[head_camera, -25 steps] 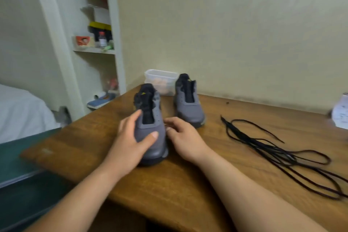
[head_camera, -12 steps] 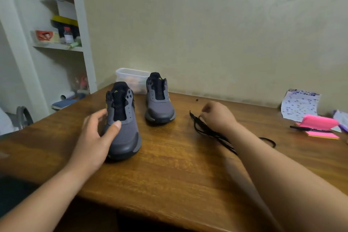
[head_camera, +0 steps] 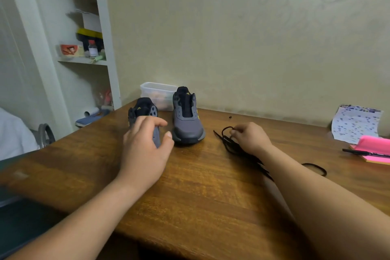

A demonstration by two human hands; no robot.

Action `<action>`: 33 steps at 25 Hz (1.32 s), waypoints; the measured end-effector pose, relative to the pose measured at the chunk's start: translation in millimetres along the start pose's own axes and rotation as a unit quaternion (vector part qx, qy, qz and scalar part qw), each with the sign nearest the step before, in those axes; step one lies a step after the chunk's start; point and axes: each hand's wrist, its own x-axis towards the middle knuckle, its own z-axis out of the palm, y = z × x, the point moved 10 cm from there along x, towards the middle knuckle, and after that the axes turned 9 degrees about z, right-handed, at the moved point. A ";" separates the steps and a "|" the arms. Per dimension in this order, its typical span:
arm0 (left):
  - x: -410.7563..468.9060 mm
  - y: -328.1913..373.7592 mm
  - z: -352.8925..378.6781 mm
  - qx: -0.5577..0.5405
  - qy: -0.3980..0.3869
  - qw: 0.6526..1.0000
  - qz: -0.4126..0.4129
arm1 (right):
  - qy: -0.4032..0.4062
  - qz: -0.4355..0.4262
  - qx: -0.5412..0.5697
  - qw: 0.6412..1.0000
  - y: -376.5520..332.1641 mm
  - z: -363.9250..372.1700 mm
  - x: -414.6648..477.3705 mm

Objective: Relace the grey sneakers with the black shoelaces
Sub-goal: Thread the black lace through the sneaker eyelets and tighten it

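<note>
- On the table (head_camera: 211,196), towards its far left corner, two grey sneakers are standing side by side, both unlaced, with their toes pointing at the person.
- The near sneaker (head_camera: 145,111) is sitting on the left. The far sneaker (head_camera: 186,124) is standing just to its right, apart from it, with its heel closer to the wall.
- The left hand (head_camera: 145,152) is reaching over the near sneaker's toe. Its fingers are curling over the top and its thumb is coming round the right side, so it is gripping the toe and hiding most of it.
- The right hand (head_camera: 252,138) is resting on the table to the right of the far sneaker, well apart from the left hand. Its thumb and fingertips are pinching a loop at the far end of the laces (head_camera: 232,146).
- The laces are lying in a black bundle that is running from that pinch back under the right wrist and forearm. One loop is showing again on the wood to the forearm's right.
- A clear tub (head_camera: 157,93) is sitting just behind the sneakers, against the wall.
- Pink notes (head_camera: 374,143) are lying at the table's right edge with a pen (head_camera: 363,152) lying across them. A printed sheet (head_camera: 356,122) is leaning on the wall behind.
- A shelf (head_camera: 84,60) beyond the table's left end is holding a small bottle and boxes.
</note>
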 end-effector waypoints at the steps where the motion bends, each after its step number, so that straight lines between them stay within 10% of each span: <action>1: 3.4 4.2 6.0 0.017 -0.014 1.000 0.001 | 0.005 -0.008 0.064 0.998 -4.5 -11.0 -4.8; 4: 18.9 13.7 32.8 0.015 -0.084 0.996 -0.014 | -0.049 -0.053 0.203 0.976 -37.9 -37.2 -27.2; 10: 41.7 50.8 110.5 -0.207 -0.278 0.935 -0.079 | -0.233 -0.167 0.139 0.948 -110.0 -32.0 -68.9; 17: 47.0 -11.3 67.7 -0.449 -0.029 0.845 -0.288 | -0.126 -0.111 0.063 0.984 -64.3 -71.5 -47.7; 24: 50.0 -39.8 35.7 -0.290 0.001 0.918 -0.269 | 0.086 -0.008 0.066 0.994 -30.5 -139.6 -19.4; 33: 44.3 56.2 83.6 -0.419 -0.141 0.867 -0.231 | -0.167 -0.124 0.221 0.953 -119.9 -62.2 -90.2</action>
